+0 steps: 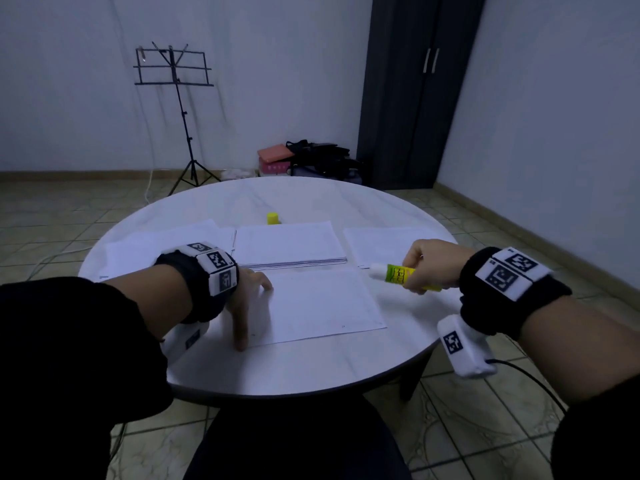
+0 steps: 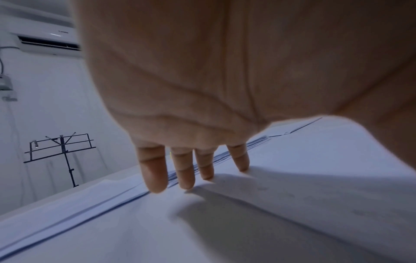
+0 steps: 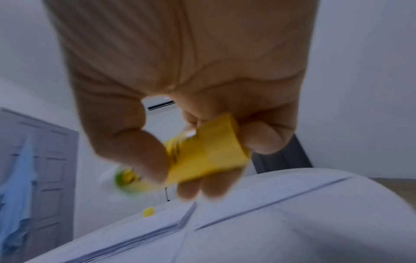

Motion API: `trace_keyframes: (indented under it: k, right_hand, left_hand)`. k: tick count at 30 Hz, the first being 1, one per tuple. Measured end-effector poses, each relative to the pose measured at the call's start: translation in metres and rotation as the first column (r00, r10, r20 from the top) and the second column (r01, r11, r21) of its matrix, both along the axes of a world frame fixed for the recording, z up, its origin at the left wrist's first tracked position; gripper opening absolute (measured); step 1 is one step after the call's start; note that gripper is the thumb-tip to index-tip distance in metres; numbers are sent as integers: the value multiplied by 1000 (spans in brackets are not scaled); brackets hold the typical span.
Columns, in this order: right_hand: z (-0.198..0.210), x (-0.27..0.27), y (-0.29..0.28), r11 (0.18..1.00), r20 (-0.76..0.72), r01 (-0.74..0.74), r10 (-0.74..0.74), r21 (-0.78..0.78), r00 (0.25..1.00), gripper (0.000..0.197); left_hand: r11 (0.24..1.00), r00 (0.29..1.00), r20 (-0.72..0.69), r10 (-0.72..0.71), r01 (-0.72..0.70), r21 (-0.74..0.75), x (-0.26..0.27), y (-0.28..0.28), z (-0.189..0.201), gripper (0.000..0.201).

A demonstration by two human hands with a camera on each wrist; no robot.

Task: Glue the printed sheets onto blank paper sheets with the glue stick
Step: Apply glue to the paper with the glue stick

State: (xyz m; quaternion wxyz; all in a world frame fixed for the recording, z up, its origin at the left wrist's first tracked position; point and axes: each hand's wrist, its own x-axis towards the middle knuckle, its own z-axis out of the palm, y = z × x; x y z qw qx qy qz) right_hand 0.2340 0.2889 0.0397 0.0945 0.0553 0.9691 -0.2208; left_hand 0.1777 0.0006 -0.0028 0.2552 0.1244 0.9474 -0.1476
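Observation:
A single white sheet (image 1: 322,303) lies face down in front of me on the round table (image 1: 311,368). My left hand (image 1: 247,299) presses its left edge with straight, spread fingers (image 2: 182,170). My right hand (image 1: 429,266) grips a yellow-green glue stick (image 1: 401,274), uncapped, its white tip pointing left just above the sheet's right corner. In the right wrist view, thumb and fingers curl round the yellow glue stick (image 3: 207,153). A stack of sheets (image 1: 287,245) lies behind the single sheet, with more sheets to its left (image 1: 166,240) and right (image 1: 384,244).
The yellow cap (image 1: 273,218) stands behind the middle stack. A music stand (image 1: 176,98) and a dark wardrobe (image 1: 415,91) stand by the far wall, with bags on the floor (image 1: 311,157). The table's front edge is close to my body.

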Motion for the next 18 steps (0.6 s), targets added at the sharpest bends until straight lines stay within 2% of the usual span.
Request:
trace_keyframes:
  k: [2,5,8,13,18]
  right_hand:
    - [-9,-6,12,995,-46,58,-62,-84,997,17]
    - [-22,-14,20,953,-89,117,-148,-280,985,7]
    - [-31,-23,21,903,-56,143,-181,-405,982,24]
    - [-37,-37,20,919,58,152,-140,-363,988,38]
    - [-38,-54,22,954,83,101,-80,-282,993,42]
  left_hand:
    - [1000,1000,-5,21,-21,18,-1,1,-1,112]
    - [993,996,-53,71,-66,95,-2,5,-3,91]
    - [986,985,-126,121,-105,126,-6,12,-2,69]
    - [993,986,-146,82,-68,100,-16,40,9,49]
    - [979,985,-175,3,33,203,-41,92,21,44]
